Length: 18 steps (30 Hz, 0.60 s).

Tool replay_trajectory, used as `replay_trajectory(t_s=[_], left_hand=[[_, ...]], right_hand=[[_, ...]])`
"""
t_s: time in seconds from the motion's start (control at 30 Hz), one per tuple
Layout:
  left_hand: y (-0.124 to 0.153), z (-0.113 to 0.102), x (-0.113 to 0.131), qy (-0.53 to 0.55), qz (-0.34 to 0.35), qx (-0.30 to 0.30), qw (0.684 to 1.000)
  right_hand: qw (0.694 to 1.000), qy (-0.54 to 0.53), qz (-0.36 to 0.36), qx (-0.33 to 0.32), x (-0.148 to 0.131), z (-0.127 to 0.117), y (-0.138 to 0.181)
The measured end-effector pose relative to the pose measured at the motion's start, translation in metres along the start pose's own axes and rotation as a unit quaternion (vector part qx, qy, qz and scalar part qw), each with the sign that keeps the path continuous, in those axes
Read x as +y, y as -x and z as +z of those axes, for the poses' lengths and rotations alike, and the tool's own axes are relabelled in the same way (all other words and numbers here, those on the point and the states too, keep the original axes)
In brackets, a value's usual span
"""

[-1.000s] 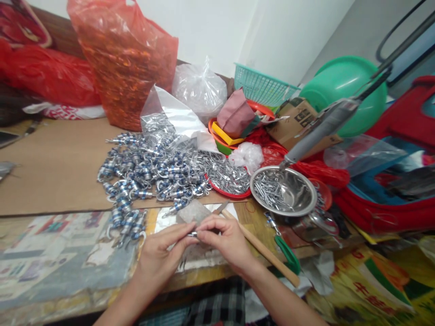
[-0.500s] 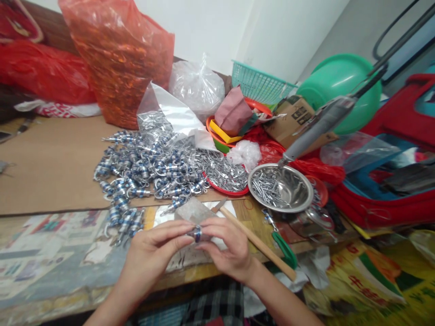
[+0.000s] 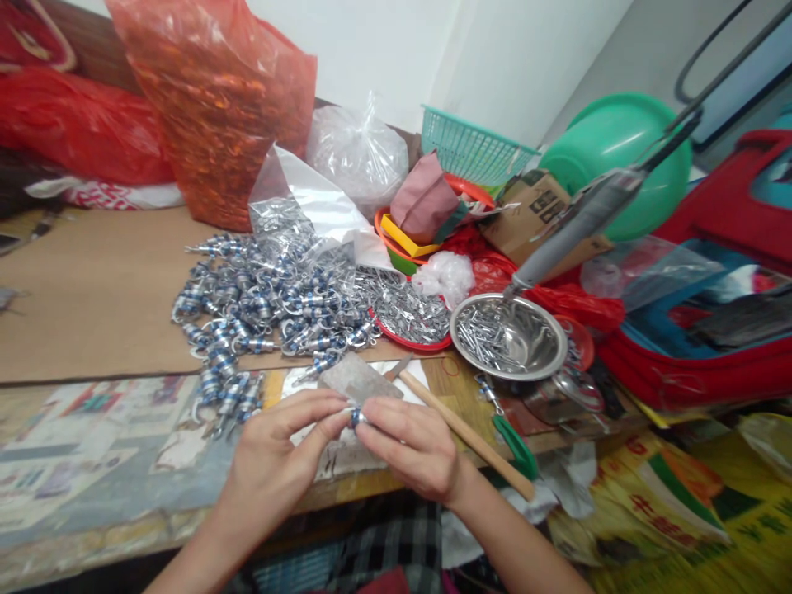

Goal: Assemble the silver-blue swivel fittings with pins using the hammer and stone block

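Note:
My left hand (image 3: 294,437) and my right hand (image 3: 412,445) meet over the near edge of the bench. Between their fingertips is a small blue-and-silver metal fitting (image 3: 357,417), pinched from both sides and partly covered by the fingers. Just beyond the hands a grey metal block (image 3: 359,378) lies on white paper. A hammer with a long wooden handle (image 3: 470,437) rests to the right of the block. Left of it spreads a heap of similar blue-and-silver fittings with hooks (image 3: 260,305).
A red tray of small flat metal pieces (image 3: 414,318) stands behind the block. Beside it is a steel bowl (image 3: 544,355) holding thin metal pins. A green-handled item (image 3: 516,445) lies at the bench edge. A large orange bag (image 3: 228,115) stands behind, on cardboard (image 3: 92,297).
The right-hand fingers have closed further over the fitting, covering more of its right side. Both hands still pinch it at about the same place. The view has shifted slightly.

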<state>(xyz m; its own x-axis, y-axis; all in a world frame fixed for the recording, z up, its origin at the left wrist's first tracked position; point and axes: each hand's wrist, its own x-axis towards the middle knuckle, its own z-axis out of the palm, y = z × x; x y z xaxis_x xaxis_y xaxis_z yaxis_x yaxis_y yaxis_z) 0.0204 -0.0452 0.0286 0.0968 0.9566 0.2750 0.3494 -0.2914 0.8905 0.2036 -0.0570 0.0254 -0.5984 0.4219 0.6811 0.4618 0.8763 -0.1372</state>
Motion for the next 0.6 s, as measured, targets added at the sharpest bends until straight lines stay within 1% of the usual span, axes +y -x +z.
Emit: replay_trajectory(t_s=[0.1, 0.17, 0.2, 0.23, 0.3, 0.37, 0.4, 0.43, 0.47, 0.53, 0.6], left_hand=[[-0.001, -0.004, -0.002, -0.006, 0.017, -0.021, 1.0], [-0.003, -0.006, -0.003, -0.001, 0.018, -0.049, 0.999], [-0.004, -0.007, -0.004, 0.005, 0.007, -0.066, 0.998], [-0.005, -0.007, -0.005, 0.015, -0.014, -0.081, 0.997], [-0.005, -0.004, -0.008, 0.056, -0.081, -0.092, 0.991], [-0.003, 0.001, -0.011, 0.122, -0.156, -0.085, 0.976], [-0.001, 0.004, -0.013, 0.158, -0.185, -0.077, 0.967], [0.0, 0.007, -0.015, 0.192, -0.205, -0.071, 0.957], [0.002, 0.01, -0.017, 0.222, -0.216, -0.07, 0.948], [0.004, 0.015, -0.02, 0.268, -0.223, -0.073, 0.935], [0.004, 0.019, -0.022, 0.298, -0.226, -0.074, 0.924]], right_hand=[[1.0, -0.006, -0.005, 0.007, 0.002, 0.0, -0.001], [1.0, -0.013, 0.018, 0.018, 0.002, 0.003, 0.0], [0.999, -0.021, 0.039, 0.024, 0.002, 0.006, 0.0], [0.997, -0.034, 0.067, 0.032, 0.001, 0.009, 0.0], [0.986, -0.077, 0.136, 0.061, -0.003, 0.016, 0.0], [0.965, -0.122, 0.213, 0.088, -0.007, 0.021, -0.001], [0.953, -0.14, 0.251, 0.091, -0.009, 0.022, -0.003], [0.943, -0.156, 0.285, 0.078, -0.009, 0.022, -0.004], [0.934, -0.171, 0.311, 0.049, -0.007, 0.02, -0.006], [0.924, -0.164, 0.343, -0.026, 0.008, 0.013, -0.008], [0.919, -0.049, 0.38, -0.094, 0.037, 0.004, -0.01]])
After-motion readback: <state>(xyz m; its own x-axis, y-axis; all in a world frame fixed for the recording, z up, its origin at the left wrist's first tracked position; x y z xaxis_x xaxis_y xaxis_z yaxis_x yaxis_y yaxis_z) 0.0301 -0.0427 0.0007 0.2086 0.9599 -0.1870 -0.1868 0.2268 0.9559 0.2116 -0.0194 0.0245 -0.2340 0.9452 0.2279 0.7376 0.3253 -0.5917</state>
